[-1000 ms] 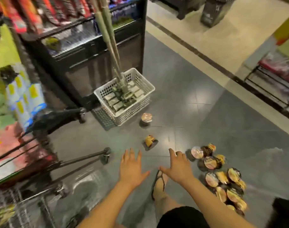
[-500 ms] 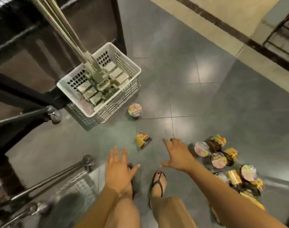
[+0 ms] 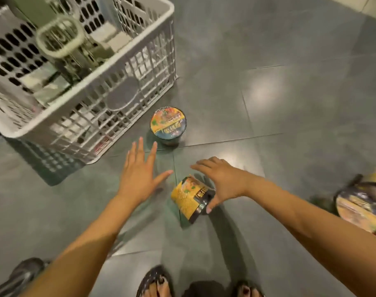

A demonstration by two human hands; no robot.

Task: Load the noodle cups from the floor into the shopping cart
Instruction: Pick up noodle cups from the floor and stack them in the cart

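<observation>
Over at the upper left stands a white slatted basket (image 3: 127, 86) on the grey tiled floor (image 3: 290, 103), with pale grey-green packs (image 3: 47, 86) and a looped handle (image 3: 60, 37) inside it. Next comes the left hand (image 3: 137, 176), palm down above the floor with all its fingers straight and spread wide, holding nothing. Just past its fingertips, near the basket's corner, an upright noodle cup (image 3: 168, 125) sits on the floor with its printed lid facing up. To the right of the left hand, a tipped noodle cup (image 3: 189, 197) lies on its side on the floor, yellow wall uppermost. The right hand (image 3: 223, 181) arches over this tipped cup: its fingers stretch out past the far side, and its thumb lies against the cup's dark end, but the hand is not closed round it. At the right edge, more noodle cups (image 3: 358, 206) lie blurred on the floor. Two sandalled feet (image 3: 155, 284) show along the bottom edge.
</observation>
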